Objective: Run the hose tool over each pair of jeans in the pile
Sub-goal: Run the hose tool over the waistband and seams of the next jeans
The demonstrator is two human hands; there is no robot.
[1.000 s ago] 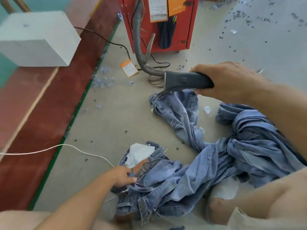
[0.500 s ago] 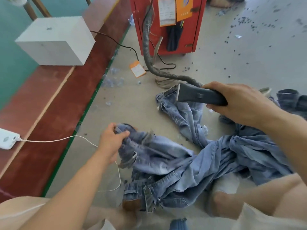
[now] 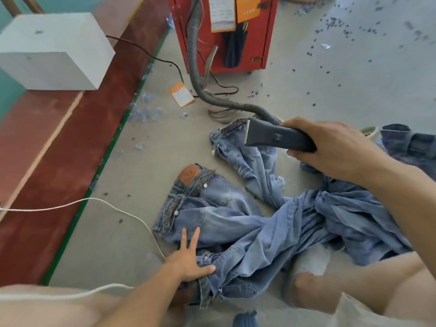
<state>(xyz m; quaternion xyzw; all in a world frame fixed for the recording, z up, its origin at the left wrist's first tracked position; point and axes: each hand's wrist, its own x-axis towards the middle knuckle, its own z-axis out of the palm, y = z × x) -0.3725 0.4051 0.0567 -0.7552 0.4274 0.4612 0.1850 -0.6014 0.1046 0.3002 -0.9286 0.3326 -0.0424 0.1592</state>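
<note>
The left hand has dropped the jeans at lower centre, fingers spread flat, ready for the hose tool gripped by the right hand.

Place: garment workshop floor.
Signs: red machine with grey hose and paper tags; piled jeans on concrete floor littered with thread scraps.
</note>
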